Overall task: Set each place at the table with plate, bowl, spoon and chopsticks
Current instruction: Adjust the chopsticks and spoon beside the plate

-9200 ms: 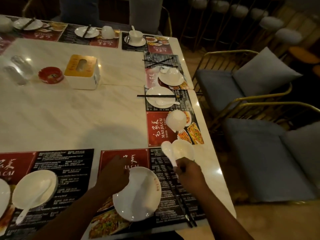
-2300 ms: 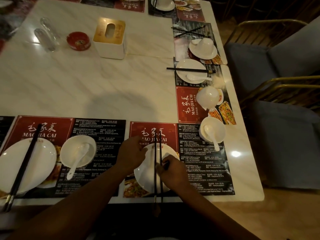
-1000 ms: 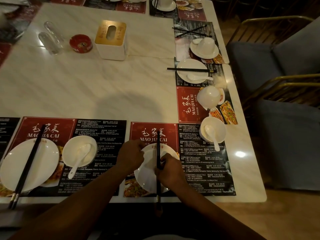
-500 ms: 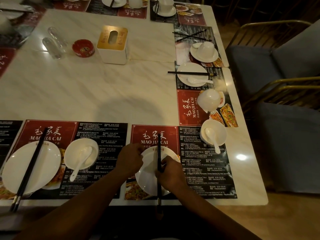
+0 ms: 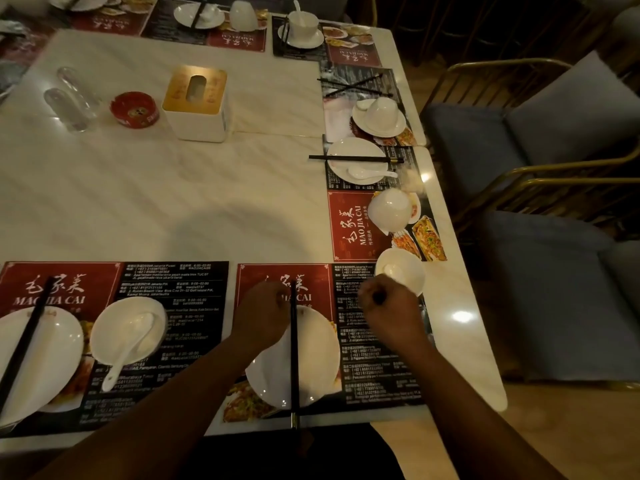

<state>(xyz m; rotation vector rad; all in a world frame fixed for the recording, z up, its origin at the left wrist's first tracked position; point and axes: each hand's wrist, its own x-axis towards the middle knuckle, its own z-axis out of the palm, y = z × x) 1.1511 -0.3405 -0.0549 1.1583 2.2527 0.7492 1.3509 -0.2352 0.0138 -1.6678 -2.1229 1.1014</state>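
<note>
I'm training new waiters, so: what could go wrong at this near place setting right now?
The chopsticks lie across the plate with their near ends past the edge of the table; the left hand nudging the plate could roll them off. The right hand is curled close by the bowl with the spoon; a bump might slide it toward the tilted cup.

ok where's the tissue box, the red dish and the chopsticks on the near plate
tissue box (image 5: 195, 105): head view, gold top below the slot
red dish (image 5: 135, 109): head view, inner floor
chopsticks (image 5: 294, 355): head view, mid shaft
</note>
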